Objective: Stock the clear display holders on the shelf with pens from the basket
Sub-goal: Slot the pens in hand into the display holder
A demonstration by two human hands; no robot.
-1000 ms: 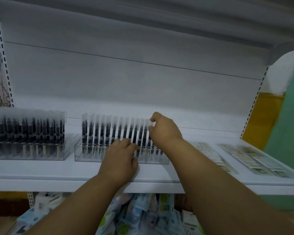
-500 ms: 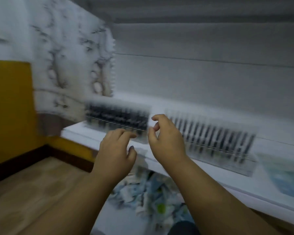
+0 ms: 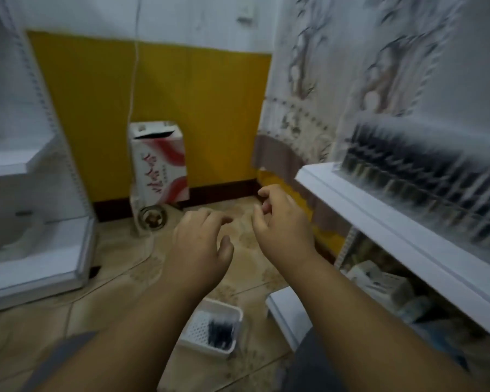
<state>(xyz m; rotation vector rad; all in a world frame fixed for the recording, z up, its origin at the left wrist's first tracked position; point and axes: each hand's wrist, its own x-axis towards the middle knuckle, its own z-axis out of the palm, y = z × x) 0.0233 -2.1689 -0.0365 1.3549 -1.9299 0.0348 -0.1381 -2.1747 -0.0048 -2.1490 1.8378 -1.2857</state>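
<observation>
Basket [image 3: 211, 329] down on the floor, low and between the two forearms, below and behind both hands. Inside it, a small dark clump of pens [image 3: 219, 331] toward the right half; blurred, so long axis hard to call, perhaps roughly upright in the frame. Left hand [image 3: 203, 244] held in the air, fingers loosely curled, nothing in it. Right hand [image 3: 283, 222] also in the air, fingers loosely bent, thumb and forefinger a little apart, likewise nothing held. Both well above the basket, neither touching anything. Left forearm passing just over the basket's left edge, right forearm off to its right; left hand probably the nearer for a reach down, though not by much.

Shelf [image 3: 379, 210] to the right, its white edge running away diagonally, with a clear holder [image 3: 425, 179] already full of dark pens standing on it, much smeared by motion. Lower shelf board [image 3: 287, 315] just right of the basket, near enough to crowd a reach from the right. Red and white carton [image 3: 160, 165] against the yellow wall, round metal dish [image 3: 152, 217] in front of it, both well clear. Another white shelf unit [image 3: 40, 267] on the left.
</observation>
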